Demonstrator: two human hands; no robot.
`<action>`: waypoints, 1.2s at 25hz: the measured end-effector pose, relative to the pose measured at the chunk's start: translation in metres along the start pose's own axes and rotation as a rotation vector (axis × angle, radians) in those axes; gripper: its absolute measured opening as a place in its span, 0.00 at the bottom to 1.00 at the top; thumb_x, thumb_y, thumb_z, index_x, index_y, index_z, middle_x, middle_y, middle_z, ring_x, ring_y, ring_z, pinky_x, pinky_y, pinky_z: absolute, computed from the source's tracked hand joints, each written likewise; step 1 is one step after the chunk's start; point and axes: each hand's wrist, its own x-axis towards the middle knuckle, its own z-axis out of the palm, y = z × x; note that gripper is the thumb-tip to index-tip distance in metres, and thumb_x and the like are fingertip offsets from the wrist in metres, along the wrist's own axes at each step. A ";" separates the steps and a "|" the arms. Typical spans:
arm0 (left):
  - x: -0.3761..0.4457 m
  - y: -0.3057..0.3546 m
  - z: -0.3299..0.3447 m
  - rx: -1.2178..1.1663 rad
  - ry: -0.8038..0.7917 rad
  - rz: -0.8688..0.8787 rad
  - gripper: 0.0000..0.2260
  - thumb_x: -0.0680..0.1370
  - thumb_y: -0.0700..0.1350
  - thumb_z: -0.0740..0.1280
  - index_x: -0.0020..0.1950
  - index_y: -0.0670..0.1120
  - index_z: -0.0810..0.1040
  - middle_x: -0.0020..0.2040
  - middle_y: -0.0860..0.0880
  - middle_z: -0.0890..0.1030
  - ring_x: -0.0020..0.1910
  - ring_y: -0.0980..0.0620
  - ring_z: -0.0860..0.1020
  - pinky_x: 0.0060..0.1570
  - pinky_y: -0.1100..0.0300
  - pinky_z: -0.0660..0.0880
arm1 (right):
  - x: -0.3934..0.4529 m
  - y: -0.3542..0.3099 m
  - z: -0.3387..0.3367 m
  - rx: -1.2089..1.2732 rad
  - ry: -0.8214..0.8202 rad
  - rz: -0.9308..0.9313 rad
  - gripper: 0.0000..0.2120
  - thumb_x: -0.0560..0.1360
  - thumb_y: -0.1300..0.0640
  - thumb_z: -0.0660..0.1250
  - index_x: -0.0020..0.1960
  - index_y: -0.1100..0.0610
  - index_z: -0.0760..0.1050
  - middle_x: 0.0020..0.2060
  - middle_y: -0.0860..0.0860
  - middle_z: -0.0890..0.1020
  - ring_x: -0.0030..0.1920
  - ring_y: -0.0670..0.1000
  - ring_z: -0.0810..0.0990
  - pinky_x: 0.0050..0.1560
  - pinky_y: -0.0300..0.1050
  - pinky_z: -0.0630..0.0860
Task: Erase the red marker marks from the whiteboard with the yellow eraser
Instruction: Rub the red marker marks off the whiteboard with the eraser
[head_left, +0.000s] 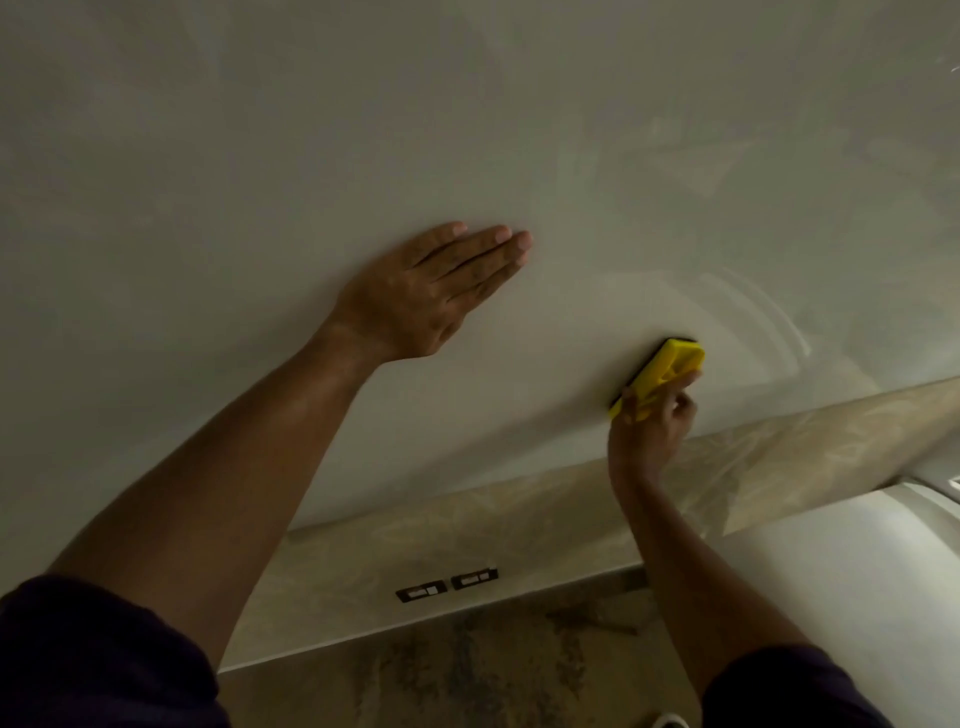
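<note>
The whiteboard (467, 130) fills most of the view, pale and smeared with faint wipe arcs at the right; I see no red marks on it. My left hand (421, 296) lies flat on the board, fingers together and pointing right. My right hand (649, 426) grips the yellow eraser (667, 369) and presses its dark felt side against the board near the lower edge, to the right of and below my left hand.
Below the board runs a beige marbled wall panel (519, 535) with two dark wall sockets (447, 584). A white curved object (857, 561) stands at the lower right. Patterned floor (493, 665) shows at the bottom.
</note>
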 end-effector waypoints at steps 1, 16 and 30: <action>0.001 0.000 0.000 -0.002 -0.001 -0.002 0.29 0.85 0.42 0.53 0.87 0.41 0.55 0.87 0.45 0.59 0.85 0.48 0.60 0.83 0.50 0.55 | 0.008 -0.003 -0.002 0.004 0.037 0.016 0.40 0.78 0.62 0.71 0.83 0.65 0.53 0.64 0.69 0.72 0.63 0.69 0.73 0.66 0.56 0.70; 0.046 0.006 -0.006 0.070 -0.115 0.174 0.31 0.81 0.42 0.55 0.86 0.40 0.58 0.86 0.43 0.60 0.85 0.47 0.60 0.83 0.51 0.58 | -0.017 -0.001 0.009 -0.077 0.000 -0.278 0.38 0.77 0.61 0.74 0.81 0.64 0.59 0.63 0.68 0.75 0.60 0.68 0.75 0.61 0.58 0.71; 0.119 0.035 -0.004 -0.017 -0.169 0.201 0.29 0.84 0.40 0.47 0.88 0.41 0.52 0.87 0.45 0.53 0.86 0.47 0.54 0.85 0.51 0.55 | 0.029 -0.012 -0.004 -0.070 0.155 0.147 0.41 0.78 0.57 0.70 0.85 0.58 0.52 0.66 0.65 0.72 0.64 0.66 0.73 0.64 0.57 0.68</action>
